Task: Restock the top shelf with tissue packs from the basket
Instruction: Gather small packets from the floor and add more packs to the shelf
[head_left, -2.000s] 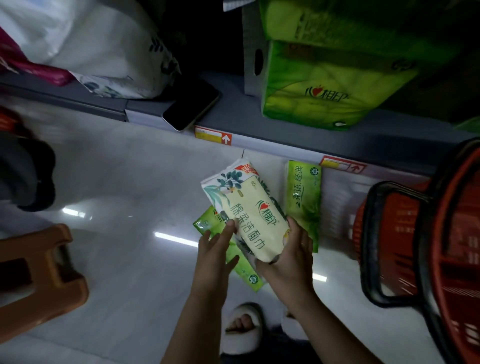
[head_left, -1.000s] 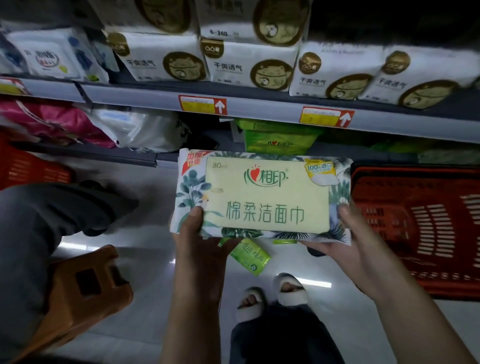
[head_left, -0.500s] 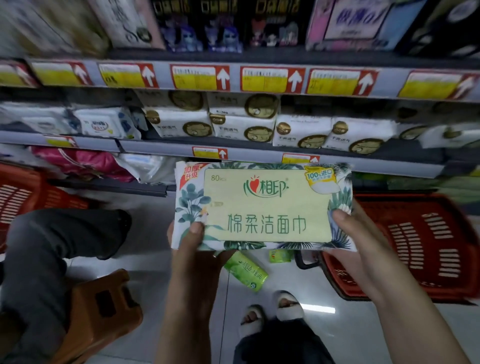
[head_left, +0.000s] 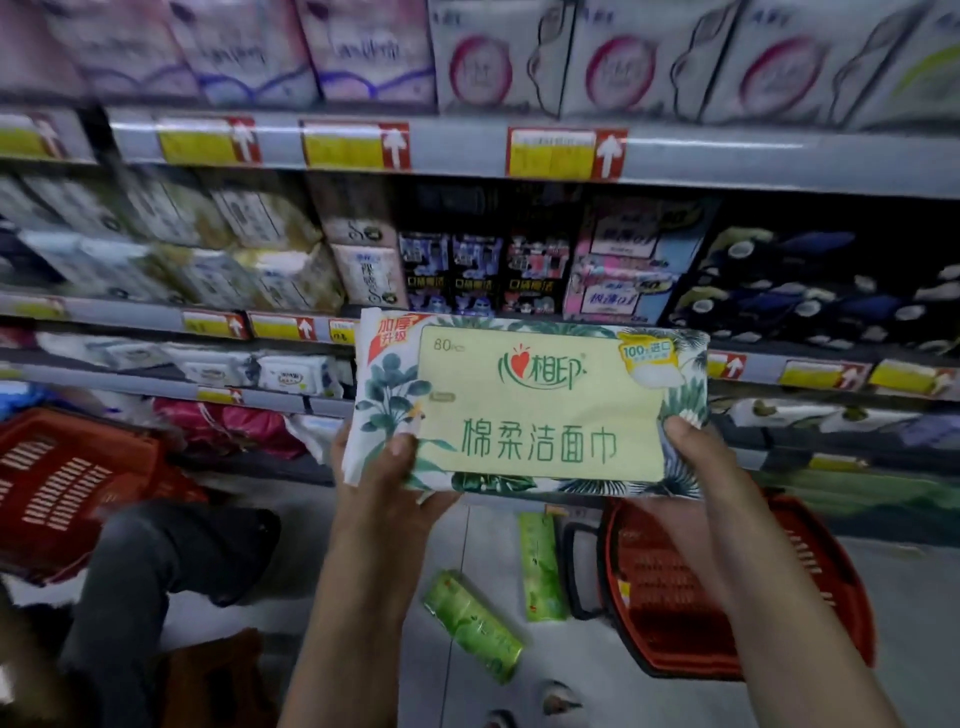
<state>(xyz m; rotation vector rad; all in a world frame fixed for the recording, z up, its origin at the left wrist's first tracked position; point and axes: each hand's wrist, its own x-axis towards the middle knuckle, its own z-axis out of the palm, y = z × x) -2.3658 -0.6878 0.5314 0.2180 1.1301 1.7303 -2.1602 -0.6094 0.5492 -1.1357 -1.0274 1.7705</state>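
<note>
A flat tissue pack (head_left: 535, 410), pale yellow with green leaf print and green lettering, is held level in front of the shelves. My left hand (head_left: 387, 478) grips its lower left corner, thumb on the front. My right hand (head_left: 698, 457) grips its lower right corner. The red basket (head_left: 675, 613) stands on the floor below my right arm. The highest shelf edge in view (head_left: 467, 148) carries white and pink packs (head_left: 608, 57), well above the held pack.
Two green tissue packs (head_left: 475, 631) (head_left: 541, 566) lie on the floor left of the basket. A second red basket (head_left: 67, 483) sits at the left. Another person's grey-trousered leg (head_left: 140, 582) and an orange stool (head_left: 208, 675) are at the lower left. Lower shelves are stocked.
The tissue pack has risen in both hands from near the floor to shelf height. The view has tilted upward, bringing higher shelves into sight.
</note>
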